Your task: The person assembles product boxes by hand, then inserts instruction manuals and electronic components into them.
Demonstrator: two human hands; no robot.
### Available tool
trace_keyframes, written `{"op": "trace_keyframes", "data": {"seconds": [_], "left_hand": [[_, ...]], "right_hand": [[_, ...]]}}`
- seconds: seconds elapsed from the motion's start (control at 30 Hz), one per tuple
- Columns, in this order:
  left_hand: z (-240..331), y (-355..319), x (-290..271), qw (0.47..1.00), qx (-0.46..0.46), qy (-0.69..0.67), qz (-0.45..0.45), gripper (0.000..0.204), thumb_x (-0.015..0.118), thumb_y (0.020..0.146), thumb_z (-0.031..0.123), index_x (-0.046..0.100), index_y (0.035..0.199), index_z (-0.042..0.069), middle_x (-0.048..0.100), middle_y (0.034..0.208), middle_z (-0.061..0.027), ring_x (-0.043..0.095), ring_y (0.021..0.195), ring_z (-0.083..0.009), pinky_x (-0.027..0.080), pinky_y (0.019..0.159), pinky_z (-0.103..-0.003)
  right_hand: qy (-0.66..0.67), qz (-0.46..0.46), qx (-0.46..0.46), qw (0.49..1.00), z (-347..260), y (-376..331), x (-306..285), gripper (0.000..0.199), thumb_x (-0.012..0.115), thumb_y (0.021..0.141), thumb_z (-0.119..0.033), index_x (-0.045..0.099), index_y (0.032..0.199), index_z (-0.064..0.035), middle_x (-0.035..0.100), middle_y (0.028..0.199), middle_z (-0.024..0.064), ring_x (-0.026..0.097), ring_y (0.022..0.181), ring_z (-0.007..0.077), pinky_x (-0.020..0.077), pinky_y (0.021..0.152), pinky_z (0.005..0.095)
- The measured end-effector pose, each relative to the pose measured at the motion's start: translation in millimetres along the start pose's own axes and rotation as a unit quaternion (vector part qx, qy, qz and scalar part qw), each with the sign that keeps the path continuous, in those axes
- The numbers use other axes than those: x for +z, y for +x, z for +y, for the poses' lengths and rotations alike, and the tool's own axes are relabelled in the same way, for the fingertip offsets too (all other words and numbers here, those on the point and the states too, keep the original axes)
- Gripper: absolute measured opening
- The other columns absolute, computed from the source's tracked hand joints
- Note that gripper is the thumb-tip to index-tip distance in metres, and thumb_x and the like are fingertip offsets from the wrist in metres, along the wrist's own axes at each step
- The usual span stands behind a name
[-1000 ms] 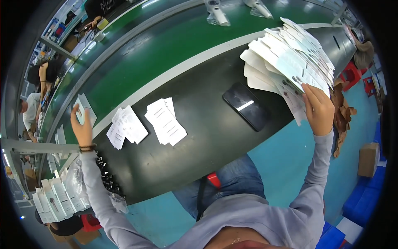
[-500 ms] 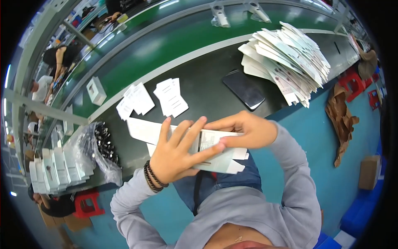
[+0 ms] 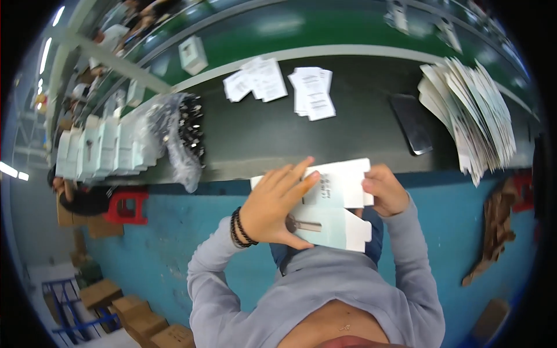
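Note:
A pale green and white folding carton (image 3: 333,226) is held between my hands, above my lap and just in front of the bench edge. It is partly opened out, with end flaps standing free on its right side. My left hand (image 3: 275,203), with a dark beaded bracelet at the wrist, grips the carton's left part, fingers across its upper panel and thumb along the lower edge. My right hand (image 3: 387,188) holds the upper right end flap, thumb in front; its other fingers are mostly hidden behind the card.
On the dark bench (image 3: 249,139) lie leaflet stacks (image 3: 313,93), a phone (image 3: 411,124) and a fanned pile of flat cartons (image 3: 470,110). At left are a plastic bag of black parts (image 3: 188,133) and a row of cartons (image 3: 104,148). A red stool (image 3: 127,207) stands beyond.
The view has swung, shifting the bench items. The carton is turned so its flaps and printed panel show more; my right hand has moved from its top edge to the right end flap.

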State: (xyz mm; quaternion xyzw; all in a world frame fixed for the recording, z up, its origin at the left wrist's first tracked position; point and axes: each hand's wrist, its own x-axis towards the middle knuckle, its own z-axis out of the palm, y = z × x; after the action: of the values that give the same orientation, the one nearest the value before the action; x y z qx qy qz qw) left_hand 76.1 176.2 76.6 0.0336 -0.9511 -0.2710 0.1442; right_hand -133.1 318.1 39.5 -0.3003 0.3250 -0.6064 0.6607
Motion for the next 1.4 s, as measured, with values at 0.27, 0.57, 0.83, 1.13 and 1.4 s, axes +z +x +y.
{"op": "trace_keyframes", "data": {"seconds": [0.27, 0.57, 0.83, 1.13, 1.4], "left_hand": [[-0.4, -17.1, -0.1, 0.995, -0.019, 0.048, -0.089, 0.104, 0.075, 0.046, 0.049, 0.035, 0.134, 0.01, 0.035, 0.132, -0.0201, 0.04, 0.116, -0.0356, 0.027, 0.094, -0.059], [-14.3, -29.5, -1.7, 0.979, -0.146, -0.064, 0.126, 0.069, 0.075, 0.069, 0.021, 0.043, 0.127, 0.003, 0.065, 0.09, -0.0131, 0.065, 0.073, -0.0257, 0.051, 0.062, -0.03], [-22.4, -45.2, 33.0, 0.826, -0.234, -0.495, 0.13, 0.086, 0.08, 0.064, 0.022, 0.033, 0.132, 0.0, 0.047, 0.127, -0.0156, 0.046, 0.118, -0.0222, 0.037, 0.095, -0.034], [-27.2, -34.0, 79.3, 0.8, -0.281, -0.487, 0.208, 0.093, 0.083, 0.058, 0.022, 0.03, 0.13, -0.001, 0.049, 0.121, -0.0113, 0.05, 0.107, -0.0206, 0.041, 0.09, -0.033], [-7.4, -25.7, 68.7, 0.97, -0.061, -0.13, 0.194, 0.124, 0.081, 0.057, 0.039, -0.004, 0.142, 0.009, 0.007, 0.145, -0.0245, 0.005, 0.131, -0.0482, 0.014, 0.104, -0.054]], "right_hand": [[-0.142, 0.07, 0.041, 0.987, 4.7, 9.6, 21.5, 0.049, 0.055, 0.077, 0.004, 0.046, 0.124, 0.0014, 0.064, 0.085, 0.0108, 0.063, 0.072, 0.0156, 0.0529, 0.056, 0.0236], [-0.072, 0.045, -0.095, 0.992, 15.7, 17.3, -14.5, 0.065, 0.063, 0.081, -0.041, 0.043, 0.125, 0.0021, 0.058, 0.108, 0.0153, 0.059, 0.092, 0.0206, 0.0478, 0.079, 0.0312], [-0.079, 0.045, -0.043, 0.995, 60.9, 43.1, 11.4, 0.044, 0.061, 0.083, -0.007, 0.042, 0.121, 0.0031, 0.056, 0.112, 0.0111, 0.054, 0.104, 0.0195, 0.0424, 0.089, 0.0315], [-0.22, 0.07, -0.209, 0.95, 59.1, 44.4, 7.4, 0.095, 0.071, 0.073, -0.043, 0.017, 0.139, -0.0009, 0.044, 0.125, 0.0129, 0.044, 0.112, 0.0199, 0.0348, 0.089, 0.0322], [-0.251, 0.121, -0.167, 0.946, 72.2, 35.8, 25.9, 0.117, 0.08, 0.064, -0.025, -0.006, 0.141, -0.0022, 0.029, 0.138, 0.0176, 0.032, 0.126, 0.0269, 0.0271, 0.102, 0.036]]}}
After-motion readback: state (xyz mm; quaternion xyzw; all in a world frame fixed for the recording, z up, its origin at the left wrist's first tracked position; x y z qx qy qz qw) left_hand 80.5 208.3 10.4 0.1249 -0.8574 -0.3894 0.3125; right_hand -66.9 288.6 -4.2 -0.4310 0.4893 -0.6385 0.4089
